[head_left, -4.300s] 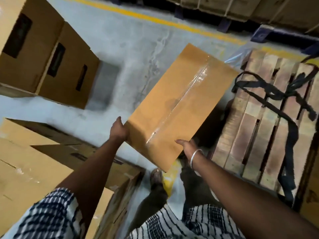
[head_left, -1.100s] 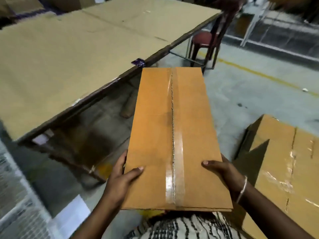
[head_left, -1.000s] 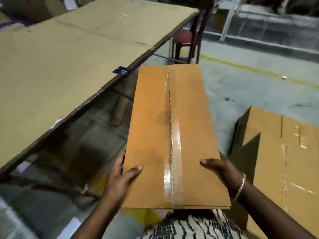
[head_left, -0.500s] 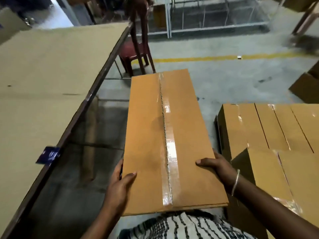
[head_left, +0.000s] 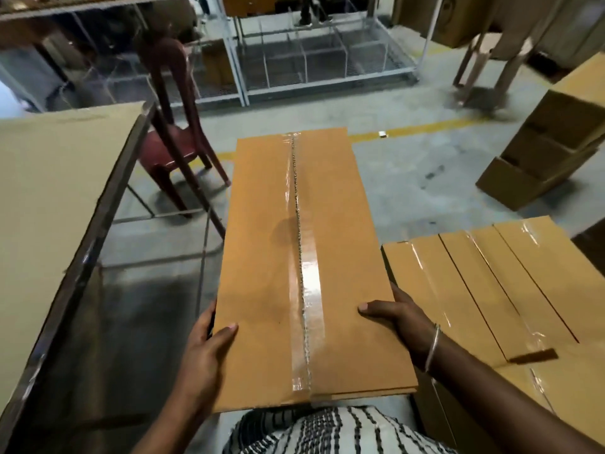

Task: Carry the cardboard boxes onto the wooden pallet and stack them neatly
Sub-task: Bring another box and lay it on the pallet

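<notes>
While I carry this cardboard box flat in front of my chest, taped seam running away from me toward twelve o'clock, my left hand grips its near left edge with the thumb laid over the top, and my right hand grips the near right edge the same way, fingers hidden beneath. At three o'clock, just beside the box and lower, sits a row of taped boxes packed side by side; I take that for the stack, though no pallet wood shows under it from here. So I judge several boxes are already placed, this one is mid-carry, and setting it down square with the row is still to do. More cartons stand on the floor at two o'clock, well apart; whether they belong to the job I cannot tell.

Compared with half a second ago, my grip is the same, but my view has swung: the table at nine o'clock fills less of it, the red chair now sits at eleven o'clock, and the wire racks at twelve o'clock show more fully.
</notes>
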### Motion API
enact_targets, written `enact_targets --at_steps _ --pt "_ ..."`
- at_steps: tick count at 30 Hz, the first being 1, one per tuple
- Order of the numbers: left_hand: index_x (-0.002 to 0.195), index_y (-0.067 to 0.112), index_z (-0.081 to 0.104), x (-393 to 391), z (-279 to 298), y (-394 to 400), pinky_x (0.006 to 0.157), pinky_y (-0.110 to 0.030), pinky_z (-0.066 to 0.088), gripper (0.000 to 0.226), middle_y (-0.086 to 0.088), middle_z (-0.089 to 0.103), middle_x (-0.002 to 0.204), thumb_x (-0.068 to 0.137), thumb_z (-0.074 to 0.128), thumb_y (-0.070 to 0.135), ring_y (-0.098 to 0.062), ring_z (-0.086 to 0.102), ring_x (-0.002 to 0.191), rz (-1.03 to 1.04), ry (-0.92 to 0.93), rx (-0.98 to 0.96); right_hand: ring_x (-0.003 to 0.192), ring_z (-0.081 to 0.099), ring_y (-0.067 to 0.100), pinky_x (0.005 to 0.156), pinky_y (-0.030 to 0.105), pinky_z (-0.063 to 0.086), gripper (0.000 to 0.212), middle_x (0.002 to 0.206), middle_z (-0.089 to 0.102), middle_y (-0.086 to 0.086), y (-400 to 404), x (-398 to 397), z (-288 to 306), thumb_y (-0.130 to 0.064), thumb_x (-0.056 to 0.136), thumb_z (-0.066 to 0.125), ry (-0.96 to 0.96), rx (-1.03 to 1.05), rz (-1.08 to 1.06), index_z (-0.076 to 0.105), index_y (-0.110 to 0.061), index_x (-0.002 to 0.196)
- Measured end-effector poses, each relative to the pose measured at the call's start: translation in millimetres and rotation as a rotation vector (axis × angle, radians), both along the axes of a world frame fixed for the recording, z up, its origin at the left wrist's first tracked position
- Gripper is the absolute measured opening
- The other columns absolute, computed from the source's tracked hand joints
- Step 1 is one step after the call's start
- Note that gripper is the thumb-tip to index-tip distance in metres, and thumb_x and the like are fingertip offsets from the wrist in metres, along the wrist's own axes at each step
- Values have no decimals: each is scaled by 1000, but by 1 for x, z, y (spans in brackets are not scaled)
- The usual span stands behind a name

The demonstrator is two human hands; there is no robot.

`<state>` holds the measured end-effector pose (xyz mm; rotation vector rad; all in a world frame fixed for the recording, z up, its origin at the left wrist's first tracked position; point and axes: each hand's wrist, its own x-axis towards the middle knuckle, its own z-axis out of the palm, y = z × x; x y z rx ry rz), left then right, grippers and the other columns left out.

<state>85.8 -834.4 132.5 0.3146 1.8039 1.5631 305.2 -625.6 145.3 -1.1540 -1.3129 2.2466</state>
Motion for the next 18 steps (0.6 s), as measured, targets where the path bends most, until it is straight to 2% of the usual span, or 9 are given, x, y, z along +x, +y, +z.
enact_targets --at_steps 3,5,8,14,18 --pt "136 25 55 -63 -5 62 84 -40 54 55 -3 67 124 83 66 12 -26 66 108 -71 22 22 88 71 36 64 37 57 64 107 72 17 48 -45 -3 -12 63 71 15 25 -70 56 -14 125" --pt "134 27 57 -96 5 107 93 -46 51 53 0 69 122 84 65 11 -26 66 110 -146 15 35 88 70 38 63 39 57 65 108 71 20 78 -68 1 -10 63 70 45 22 -145 56 -13 126" --pt "133 28 57 -143 11 183 89 -41 50 56 3 69 122 78 63 19 -22 66 108 -291 51 16 83 70 37 61 39 56 64 106 71 21 124 -94 0 -8 62 69 37 42 -243 56 -14 124" --pt "127 33 60 -194 24 339 86 -41 52 52 5 70 118 76 60 24 -22 68 104 -483 106 -8 72 70 32 56 36 55 54 90 72 16 227 -124 -7 -7 60 67 82 13 -453 59 -12 113" --pt "129 31 59 -213 17 463 94 -47 51 54 3 69 122 76 62 24 -23 66 109 -580 148 -26 82 69 39 67 45 57 57 102 70 24 325 -137 -28 -7 60 68 112 -20 -573 59 -11 116"
